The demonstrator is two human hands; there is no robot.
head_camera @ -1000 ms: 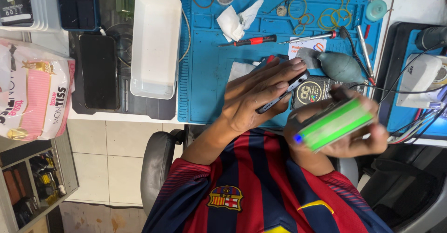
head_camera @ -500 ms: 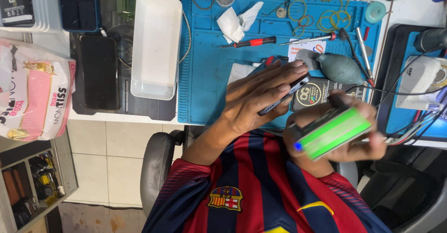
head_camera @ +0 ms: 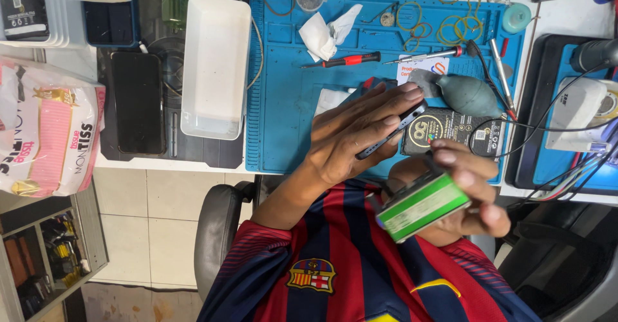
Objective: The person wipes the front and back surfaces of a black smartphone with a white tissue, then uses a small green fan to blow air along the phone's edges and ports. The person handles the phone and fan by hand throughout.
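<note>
Left hand [head_camera: 351, 138], centre frame, fingers closed around a slim dark phone-like slab [head_camera: 391, 132], edge-up, we'd guess to inspect its side. Right hand [head_camera: 467, 190], lower right, clamps a green-faced rectangular pack [head_camera: 421, 207], both lifted off the blue work mat [head_camera: 283, 103].

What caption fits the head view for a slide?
Left hand holds a dark phone edge-on, right hand grips a green-sided block, above a blue work mat.
</note>
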